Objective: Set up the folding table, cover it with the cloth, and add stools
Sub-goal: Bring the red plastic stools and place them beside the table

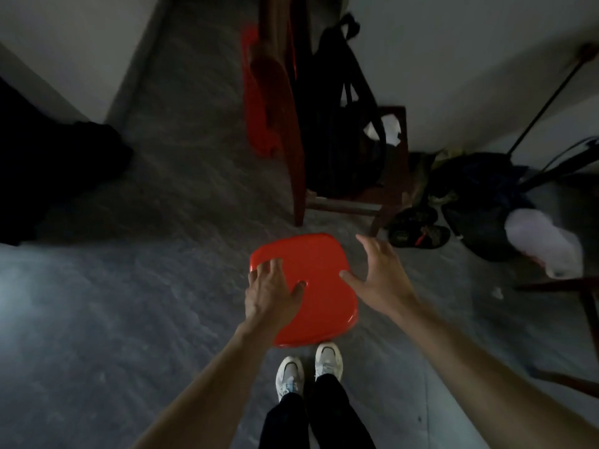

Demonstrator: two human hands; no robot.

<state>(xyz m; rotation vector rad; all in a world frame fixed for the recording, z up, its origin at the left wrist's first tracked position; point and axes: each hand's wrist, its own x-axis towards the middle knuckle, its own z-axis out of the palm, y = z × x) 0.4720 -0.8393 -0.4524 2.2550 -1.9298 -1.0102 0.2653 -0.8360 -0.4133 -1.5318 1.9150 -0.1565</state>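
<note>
Found red plastic stool (pixel 311 286) standing on floor (pixel 129 319) just ahead of shoes (pixel 327 358), left hand (pixel 272 293) spread flat on its top, right hand (pixel 379 280) splayed over right rim, neither gripping; judged light, rigid, glossy-slick, best taken by opposite rims.

One head-worn view, wide-angle, looks steeply down from standing height over the floor (pixel 97 303); the person's own shoes (pixel 308 367) sit at bottom centre; wall corners (pixel 107 43) bend at the edges.
</note>
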